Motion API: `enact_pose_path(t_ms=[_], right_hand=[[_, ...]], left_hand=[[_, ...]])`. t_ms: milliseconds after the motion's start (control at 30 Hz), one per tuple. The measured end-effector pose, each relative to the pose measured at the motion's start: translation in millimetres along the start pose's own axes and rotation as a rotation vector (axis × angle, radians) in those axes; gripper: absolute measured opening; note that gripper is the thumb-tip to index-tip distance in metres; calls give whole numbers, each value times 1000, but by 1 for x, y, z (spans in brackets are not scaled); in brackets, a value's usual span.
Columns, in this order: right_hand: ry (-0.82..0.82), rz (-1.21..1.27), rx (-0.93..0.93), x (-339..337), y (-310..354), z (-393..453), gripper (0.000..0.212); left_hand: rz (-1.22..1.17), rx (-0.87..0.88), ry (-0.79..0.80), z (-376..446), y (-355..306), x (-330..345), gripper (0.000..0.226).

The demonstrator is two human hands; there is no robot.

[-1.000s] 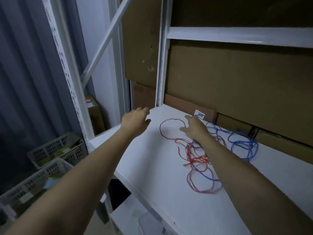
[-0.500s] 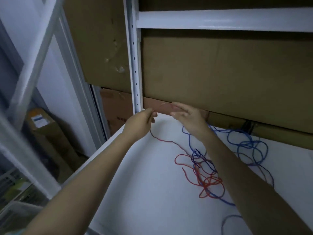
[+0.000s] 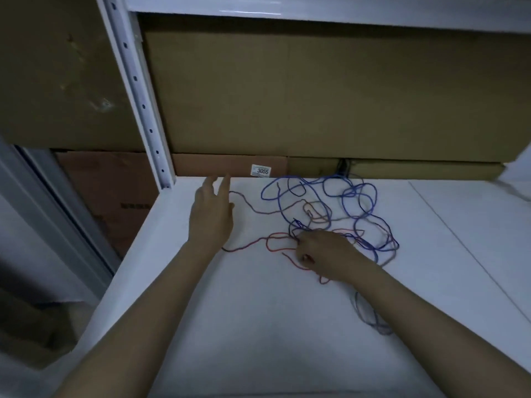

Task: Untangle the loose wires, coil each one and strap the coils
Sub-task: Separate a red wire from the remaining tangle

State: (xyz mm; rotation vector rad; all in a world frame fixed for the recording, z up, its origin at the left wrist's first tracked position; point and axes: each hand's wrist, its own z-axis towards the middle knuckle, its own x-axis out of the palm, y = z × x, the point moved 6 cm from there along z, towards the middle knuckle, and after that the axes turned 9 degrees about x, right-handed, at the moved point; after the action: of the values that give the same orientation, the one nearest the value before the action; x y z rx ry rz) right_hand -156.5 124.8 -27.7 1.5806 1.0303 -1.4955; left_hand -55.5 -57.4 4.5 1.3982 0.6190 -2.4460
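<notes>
A red wire (image 3: 260, 209) and a blue wire (image 3: 359, 193) lie tangled in loose loops on the white shelf (image 3: 258, 326). My left hand (image 3: 212, 216) lies flat with straight fingers near the shelf's back left corner, by the red wire's far end. My right hand (image 3: 324, 254) is at the near side of the tangle, fingers curled down onto the red wire where it crosses the blue one. The wire under that hand is hidden.
Brown cardboard boxes (image 3: 316, 96) fill the back of the shelf, one with a small white label (image 3: 260, 170). A white perforated upright (image 3: 138, 90) stands at the back left. The shelf's left edge drops to boxes (image 3: 34, 334) on the floor.
The view has shifted right and down. My right hand came back from the rear cardboard to the tangle's near side. My left hand let go of the red wire end and flattened.
</notes>
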Motion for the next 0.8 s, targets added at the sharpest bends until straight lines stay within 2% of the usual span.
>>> enact_pose_path(t_ms=[67, 133, 200, 267, 333, 400, 533, 667, 800], right_hand=[[-59, -16, 37, 4, -3, -8, 16], [-70, -72, 80, 10, -5, -12, 30], [-210, -80, 60, 3, 4, -20, 20], [-371, -6, 33, -5, 8, -29, 12], [-407, 159, 24, -10, 7, -37, 11], [-393, 250, 4, -13, 3, -42, 9], [-383, 119, 20, -10, -6, -39, 15], [-203, 111, 96, 13, -23, -37, 24], [-257, 147, 136, 10, -44, -45, 33]], left_hand=[[-10, 170, -65, -9, -22, -8, 49], [-89, 328, -103, -20, -46, -11, 36], [-147, 430, -16, -30, -67, -6, 25], [-195, 512, 108, -40, -82, 6, 24], [-258, 602, 224, -49, -95, 15, 29], [-294, 632, 320, -54, -106, 23, 29], [-137, 613, 378, -54, -115, 39, 25], [-19, 606, 470, -57, -116, 60, 29], [-119, 594, 466, -57, -117, 53, 21]])
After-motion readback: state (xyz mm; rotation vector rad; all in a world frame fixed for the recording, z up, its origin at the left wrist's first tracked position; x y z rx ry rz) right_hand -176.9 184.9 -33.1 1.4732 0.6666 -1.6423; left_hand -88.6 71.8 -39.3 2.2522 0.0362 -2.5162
